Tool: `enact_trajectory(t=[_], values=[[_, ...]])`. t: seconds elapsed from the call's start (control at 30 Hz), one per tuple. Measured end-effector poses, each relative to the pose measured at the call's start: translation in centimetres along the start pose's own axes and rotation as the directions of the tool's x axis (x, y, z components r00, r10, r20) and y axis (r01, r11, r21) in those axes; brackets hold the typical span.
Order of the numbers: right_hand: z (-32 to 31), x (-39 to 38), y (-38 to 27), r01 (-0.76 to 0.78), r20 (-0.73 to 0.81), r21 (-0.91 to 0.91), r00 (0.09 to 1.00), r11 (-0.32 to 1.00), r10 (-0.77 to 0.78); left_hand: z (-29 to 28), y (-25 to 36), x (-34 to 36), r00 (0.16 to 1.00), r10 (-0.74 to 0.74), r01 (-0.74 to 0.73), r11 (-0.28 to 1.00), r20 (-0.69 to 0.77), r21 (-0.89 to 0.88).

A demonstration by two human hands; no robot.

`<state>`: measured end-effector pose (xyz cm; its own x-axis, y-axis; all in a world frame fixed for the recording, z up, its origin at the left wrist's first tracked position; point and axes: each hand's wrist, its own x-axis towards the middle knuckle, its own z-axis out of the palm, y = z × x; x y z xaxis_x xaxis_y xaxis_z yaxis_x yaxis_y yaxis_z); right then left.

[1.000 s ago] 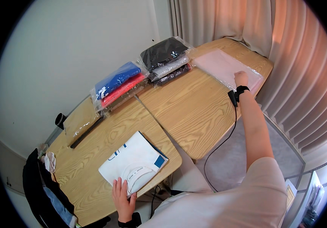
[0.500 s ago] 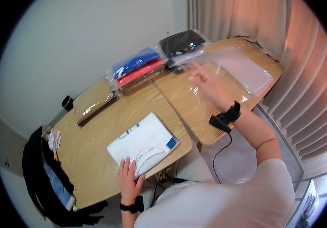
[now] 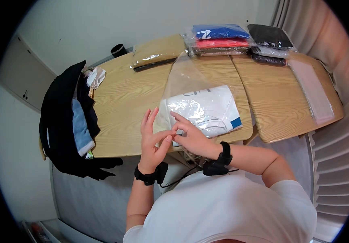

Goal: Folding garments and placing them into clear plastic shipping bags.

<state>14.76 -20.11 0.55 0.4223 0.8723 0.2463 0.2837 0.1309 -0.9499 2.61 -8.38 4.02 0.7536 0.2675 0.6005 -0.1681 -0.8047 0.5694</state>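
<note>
A clear plastic bag (image 3: 186, 75) is spread on the near table, its lower part over a flat white folded piece (image 3: 213, 103) with dark print and a blue corner patch. My left hand (image 3: 154, 139) and my right hand (image 3: 192, 137) meet at the bag's near edge. Thumb and index finger of each hand are pinched together there, while the other left fingers stretch upward. The bag's edge between the fingertips is thin and hard to see. Both wrists wear black bands.
Packed blue, red and dark bundles (image 3: 221, 38) stand at the back beside black and grey ones (image 3: 269, 38). A tan package (image 3: 160, 50) lies left of them. Pinkish clear bags (image 3: 312, 91) rest on the right table. Dark clothes (image 3: 63, 125) hang over the left edge.
My right hand has come from the far right table to the near edge, bringing a clear bag over the white piece. My left hand has met it. The view has turned.
</note>
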Motion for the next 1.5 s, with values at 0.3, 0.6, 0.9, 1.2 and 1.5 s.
enact_trajectory(t=[0.3,0.6,0.9,1.2,1.5], values=[[0.8,-1.2,0.3,0.158,0.048,-0.245,0.987,0.957,-0.15,0.3,-4.2,0.2,0.975,-0.223,0.223,0.975,-0.011,-0.009],[-11.1,-3.5,0.3,-0.277,-0.589,-0.484,0.805,0.83,-0.075,-4.6,-10.0,-1.9,0.76,-0.623,0.437,0.702,-0.187,-0.563],[-16.8,-1.3,3.6,-0.557,-0.298,-0.013,0.795,0.831,0.528,-8.5,-13.3,-2.5,0.701,-0.707,0.501,0.578,-0.09,-0.644],[-23.0,-0.8,1.4,-0.674,-0.022,0.1,0.734,0.732,0.679,-9.7,-16.4,-3.1,0.642,-0.767,0.623,0.529,-0.01,-0.576],[-19.9,-7.7,4.4,0.045,-0.177,0.97,0.807,0.24,0.564,-10.0,-19.8,-5.2,0.667,-0.744,0.577,0.558,-0.051,-0.596]])
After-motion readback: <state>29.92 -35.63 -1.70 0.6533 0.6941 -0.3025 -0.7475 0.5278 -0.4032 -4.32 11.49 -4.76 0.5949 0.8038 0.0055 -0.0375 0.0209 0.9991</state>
